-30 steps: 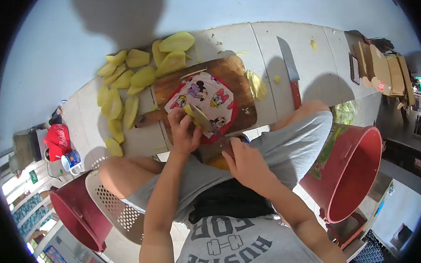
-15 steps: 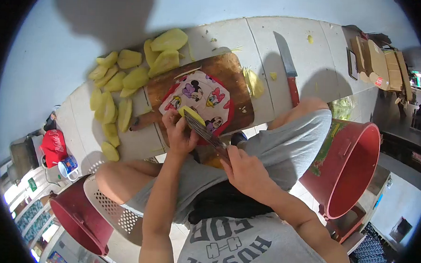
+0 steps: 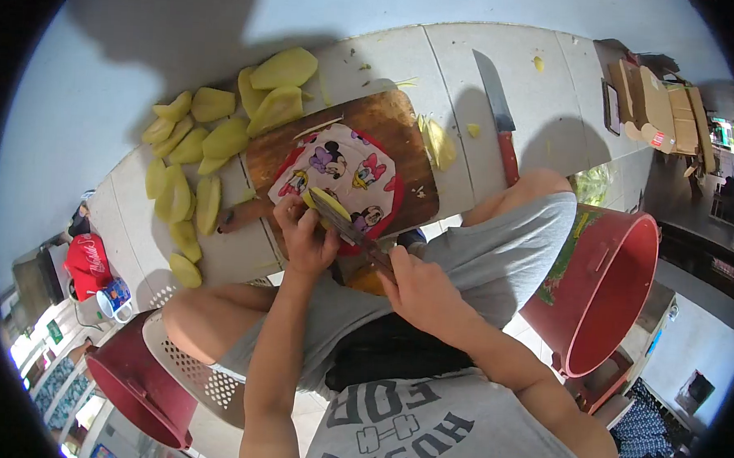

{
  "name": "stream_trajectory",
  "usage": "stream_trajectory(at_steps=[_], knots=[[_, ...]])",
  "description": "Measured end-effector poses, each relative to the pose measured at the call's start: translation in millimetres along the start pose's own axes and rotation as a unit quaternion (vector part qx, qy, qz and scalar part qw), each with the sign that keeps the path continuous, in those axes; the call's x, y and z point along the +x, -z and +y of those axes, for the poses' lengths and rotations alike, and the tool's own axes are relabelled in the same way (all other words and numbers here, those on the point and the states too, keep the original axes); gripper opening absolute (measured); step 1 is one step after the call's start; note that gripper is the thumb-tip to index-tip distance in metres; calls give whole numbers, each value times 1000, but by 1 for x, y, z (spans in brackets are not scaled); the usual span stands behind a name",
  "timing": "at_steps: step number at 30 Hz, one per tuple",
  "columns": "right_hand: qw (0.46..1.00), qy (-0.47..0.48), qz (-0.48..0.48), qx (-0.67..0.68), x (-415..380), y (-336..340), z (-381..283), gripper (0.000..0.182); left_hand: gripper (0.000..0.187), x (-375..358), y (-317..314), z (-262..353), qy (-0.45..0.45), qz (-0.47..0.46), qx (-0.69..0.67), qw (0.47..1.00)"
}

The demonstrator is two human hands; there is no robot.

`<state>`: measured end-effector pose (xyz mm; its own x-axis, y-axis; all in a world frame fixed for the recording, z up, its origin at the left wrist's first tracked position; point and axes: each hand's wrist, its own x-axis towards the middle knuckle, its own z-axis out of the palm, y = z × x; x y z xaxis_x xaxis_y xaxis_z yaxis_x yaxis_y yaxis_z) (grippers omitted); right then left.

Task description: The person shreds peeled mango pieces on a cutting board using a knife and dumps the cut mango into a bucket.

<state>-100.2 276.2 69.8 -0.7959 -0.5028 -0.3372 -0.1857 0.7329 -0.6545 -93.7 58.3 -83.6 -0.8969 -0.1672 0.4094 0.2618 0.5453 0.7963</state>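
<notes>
The elongated yellow-green fruit piece (image 3: pixel 330 201), above the near-left part of the brown wooden cutting board (image 3: pixel 380 115), is pinched in the nearly closed left hand (image 3: pixel 307 239), apparently for steadiness against the brown-handled metal knife (image 3: pixel 355 231). The right hand (image 3: pixel 418 284), beyond the board's near edge, closes round that handle, presumably for blade control.

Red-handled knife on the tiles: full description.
The knife has a long, broad, grey, metallic-looking blade and a red handle, material unclear. It lies flat, right of the cutting board, tip pointing away from the person, handle end near the right knee. Only the pale tiles visibly touch it.
</notes>
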Motion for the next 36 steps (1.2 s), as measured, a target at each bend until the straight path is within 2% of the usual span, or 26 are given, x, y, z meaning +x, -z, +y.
stream_trajectory(at_steps=[3, 8, 17, 20, 23, 26, 29, 33, 36], knots=[[999, 35, 29, -11, 8, -9, 10, 26, 41, 1, 0, 2, -7, 1, -4, 1000], [999, 20, 30, 2, 29, -33, 24, 27, 38, 2, 1, -1, -25, 7, 2, 1000], [1000, -5, -5, -1, -11, 18, -17, 25, 37, 6, 2, 6, 10, -8, 6, 1000], [1000, -13, -15, -5, -15, 15, -19, 25, 35, 9, 3, 10, -1, -11, 52, 999], [1000, -6, -10, -16, -15, 13, -17, 26, 41, 9, -2, 6, -18, 10, 8, 1000], [999, -5, -12, -51, -15, 16, -23, 26, 43, 6, 0, 5, -2, -2, 27, 1000], [997, 2, -6, -72, -17, 14, -22, 26, 38, 4, -4, 6, 24, 21, -6, 999], [996, 2, -15, -84, -16, 14, -24, 27, 40, 2, -1, 3, 13, 16, -3, 1000], [997, 2, -14, -78, -15, 15, -23, 27, 43, 4, 0, 3, -15, 4, 57, 998]])
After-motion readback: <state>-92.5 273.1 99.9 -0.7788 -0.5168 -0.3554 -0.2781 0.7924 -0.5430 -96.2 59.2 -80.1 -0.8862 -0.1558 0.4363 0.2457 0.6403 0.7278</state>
